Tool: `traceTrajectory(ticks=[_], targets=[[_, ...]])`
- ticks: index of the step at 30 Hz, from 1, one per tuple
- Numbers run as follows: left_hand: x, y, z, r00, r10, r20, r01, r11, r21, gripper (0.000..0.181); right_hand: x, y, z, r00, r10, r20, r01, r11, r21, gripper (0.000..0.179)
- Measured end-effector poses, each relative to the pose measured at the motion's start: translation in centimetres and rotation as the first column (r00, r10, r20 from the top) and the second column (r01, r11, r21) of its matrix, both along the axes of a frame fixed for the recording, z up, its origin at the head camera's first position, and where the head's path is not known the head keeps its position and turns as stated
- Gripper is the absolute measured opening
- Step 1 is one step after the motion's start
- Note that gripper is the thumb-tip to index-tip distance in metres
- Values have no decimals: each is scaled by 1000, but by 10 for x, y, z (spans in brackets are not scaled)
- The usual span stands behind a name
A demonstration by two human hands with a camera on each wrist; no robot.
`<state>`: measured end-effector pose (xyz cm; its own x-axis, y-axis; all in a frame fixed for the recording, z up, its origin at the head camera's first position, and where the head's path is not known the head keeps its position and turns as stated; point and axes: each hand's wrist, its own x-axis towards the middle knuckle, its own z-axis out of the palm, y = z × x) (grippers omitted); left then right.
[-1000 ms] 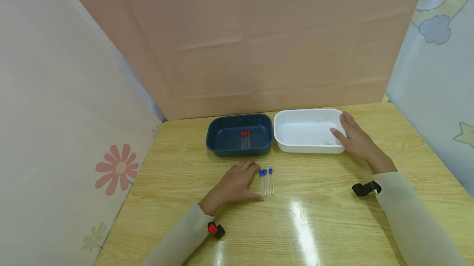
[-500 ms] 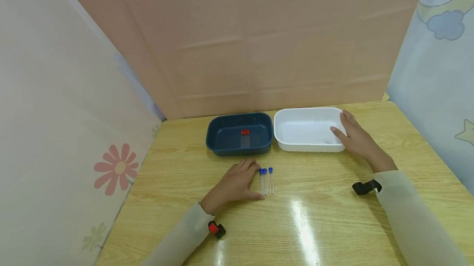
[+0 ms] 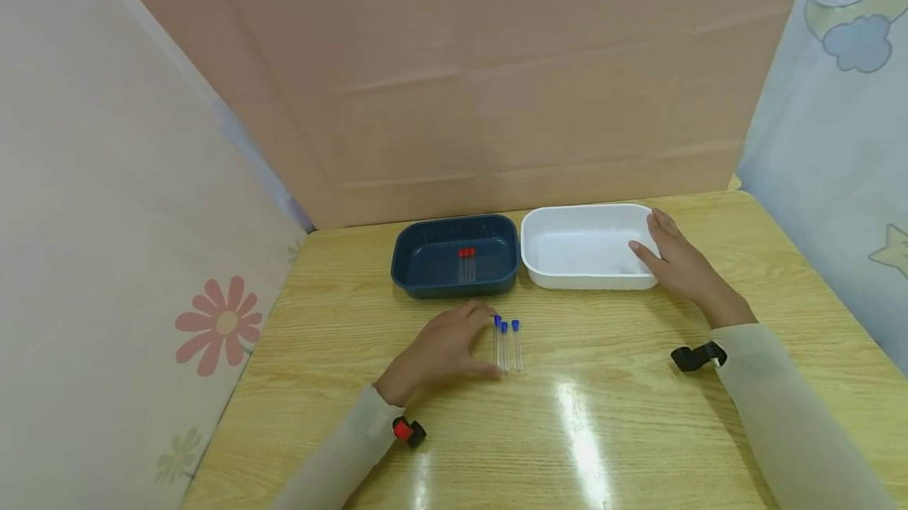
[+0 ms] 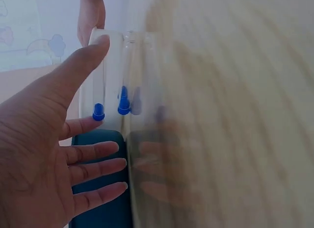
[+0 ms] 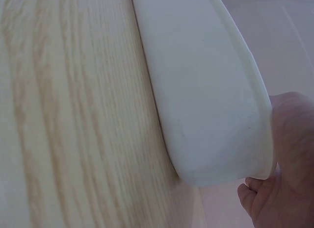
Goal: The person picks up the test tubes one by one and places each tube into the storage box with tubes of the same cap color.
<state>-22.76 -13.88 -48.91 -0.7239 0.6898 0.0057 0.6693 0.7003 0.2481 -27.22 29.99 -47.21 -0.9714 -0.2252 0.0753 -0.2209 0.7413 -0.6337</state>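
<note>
Between thumb and index finger, my left hand [image 3: 441,348] pinches a clear glass test tube [image 4: 98,112] with a blue cap, one fingertip at each end. In the left wrist view this tube stands off the wood. Two more blue-capped tubes [image 3: 517,346] lie side by side on the table, just right of the held one. My right hand [image 3: 684,267] holds the right end of a white plastic basin [image 3: 589,282], thumb over the rim on the inside. In the right wrist view the basin's outer wall [image 5: 211,90] hides most of the fingers.
A dark blue basin [image 3: 454,290] stands left of the white one, holding several red-capped tubes [image 3: 467,266]. Both are near the back edge of the wooden table [image 3: 539,431]. A tan sheet [image 3: 461,84] rises behind, with patterned cloths at both sides.
My left hand has closed on the leftmost blue-capped tube and raised it slightly, away from the other two. The right hand stays on the white basin.
</note>
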Motion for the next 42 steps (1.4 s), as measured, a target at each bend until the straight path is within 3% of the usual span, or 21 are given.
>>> traceTrajectory(ticks=[8, 13, 25, 31, 34, 38, 42], targets=[[-4, 5, 23, 997, -49, -61, 53, 996, 70, 97, 1, -5, -1, 1000, -6, 6, 6, 1000, 1, 84], [-13, 13, 39, 994, -64, -92, 73, 992, 99, 94, 0, -7, -1, 1000, -3, 7, 3, 1000, 3, 83], [-57, 38, 61, 983, -89, -163, 111, 986, 128, 93, -3, -13, -5, 1000, -4, 3, 4, 1000, 13, 84], [-84, 56, 66, 984, -60, -166, 82, 988, 128, 91, -2, -12, -2, 1000, -15, 5, 15, 1000, 11, 84], [-96, 65, 65, 988, -44, -148, 62, 990, 124, 93, -2, -11, -2, 1000, -14, -2, 14, 1000, 10, 84], [-110, 74, 63, 998, -32, -47, 39, 987, 157, 96, -3, -10, -5, 1000, -13, -4, 13, 1000, 17, 84], [-121, 83, 60, 999, -38, 37, 30, 980, 194, 97, -4, -10, -8, 1000, -14, -2, 15, 1000, 26, 84]])
